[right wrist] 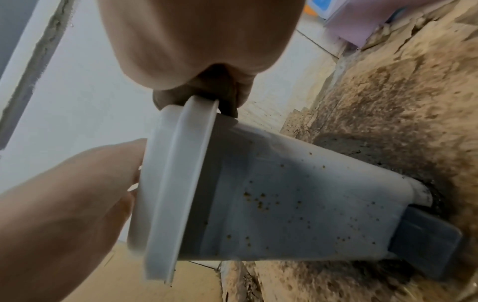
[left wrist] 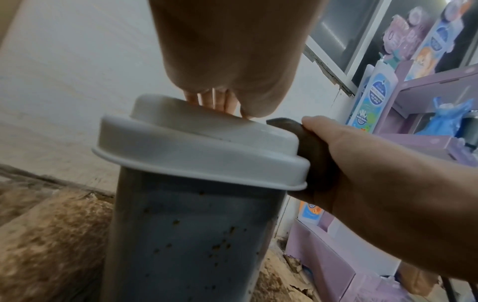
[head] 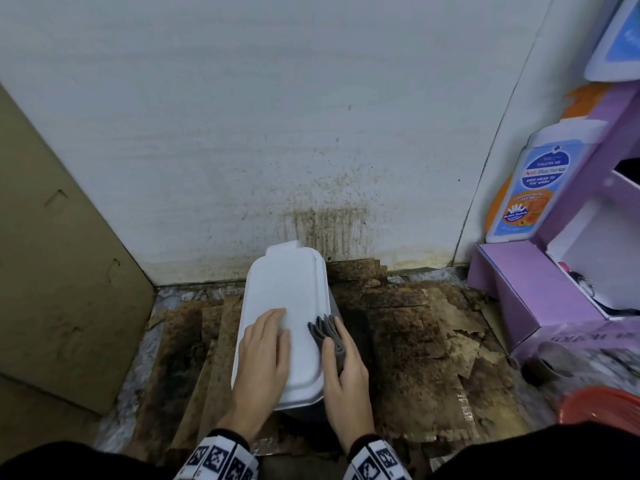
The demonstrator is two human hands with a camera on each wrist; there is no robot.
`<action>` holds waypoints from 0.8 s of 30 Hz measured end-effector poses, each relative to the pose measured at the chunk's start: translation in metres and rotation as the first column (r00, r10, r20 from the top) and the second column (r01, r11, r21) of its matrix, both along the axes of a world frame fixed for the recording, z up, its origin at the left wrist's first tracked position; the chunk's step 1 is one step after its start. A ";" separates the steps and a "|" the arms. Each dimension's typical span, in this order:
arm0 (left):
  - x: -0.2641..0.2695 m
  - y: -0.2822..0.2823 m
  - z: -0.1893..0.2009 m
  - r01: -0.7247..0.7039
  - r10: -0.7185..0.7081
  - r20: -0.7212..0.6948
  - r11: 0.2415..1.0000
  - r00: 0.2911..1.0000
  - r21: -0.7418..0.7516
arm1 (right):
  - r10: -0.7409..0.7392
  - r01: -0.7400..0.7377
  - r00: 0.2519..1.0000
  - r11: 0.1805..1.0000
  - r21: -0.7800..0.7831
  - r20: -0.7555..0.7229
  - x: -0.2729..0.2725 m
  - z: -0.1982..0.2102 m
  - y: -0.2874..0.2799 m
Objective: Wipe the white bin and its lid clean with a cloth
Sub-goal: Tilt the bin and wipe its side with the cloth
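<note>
White pedal bin [left wrist: 191, 235], brown-speckled, lid [head: 287, 306] closed, stands on stained cardboard [head: 415, 341] by the wall [head: 242, 133]. Left hand [head: 263, 355] flat on lid, fingers straight. Right hand [head: 346, 372] clasps folded grey cloth [head: 327, 336], apparently against the lid's right rim.

A shop's back corner, by the look of it — purple cardboard display stands [head: 540, 299] hold a row of kids' wash bottles [head: 533, 188] with printed labels, the sort set out for sale. Beside them a brown carton [head: 52, 271] leans on the stained wall [head: 277, 116], and flattened, dirty cardboard [head: 408, 341] covers the floor — storage space, not a home.
</note>
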State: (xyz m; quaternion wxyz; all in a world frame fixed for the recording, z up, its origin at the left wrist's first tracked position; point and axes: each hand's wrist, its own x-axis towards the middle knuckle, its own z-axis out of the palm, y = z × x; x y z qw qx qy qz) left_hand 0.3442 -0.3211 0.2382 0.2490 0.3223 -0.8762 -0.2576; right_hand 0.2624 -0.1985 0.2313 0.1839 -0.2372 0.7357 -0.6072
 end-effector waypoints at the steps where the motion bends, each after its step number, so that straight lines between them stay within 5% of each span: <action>1: 0.000 0.002 0.001 -0.015 0.015 0.000 0.999 1.000 0.039 | -0.009 0.011 0.999 0.999 -0.031 0.039 0.000 0.001 0.000; 7: -0.002 0.004 0.006 -0.061 0.053 0.111 0.996 0.992 0.064 | -0.001 0.047 0.971 0.981 -0.189 0.237 0.005 0.005 -0.003; 13: -0.005 -0.006 0.012 -0.214 0.211 0.215 0.977 0.954 -0.008 | 0.052 0.013 0.935 0.983 -0.181 0.350 0.003 -0.002 -0.010; 20: 0.004 -0.017 0.005 -0.164 0.167 0.201 0.986 0.965 -0.033 | -0.268 0.401 0.770 0.909 -0.114 0.579 0.003 -0.024 -0.013; 24: 0.003 -0.020 0.001 -0.093 0.093 0.218 0.996 0.971 -0.010 | -0.237 0.337 0.847 0.932 -0.134 0.475 0.007 -0.028 -0.017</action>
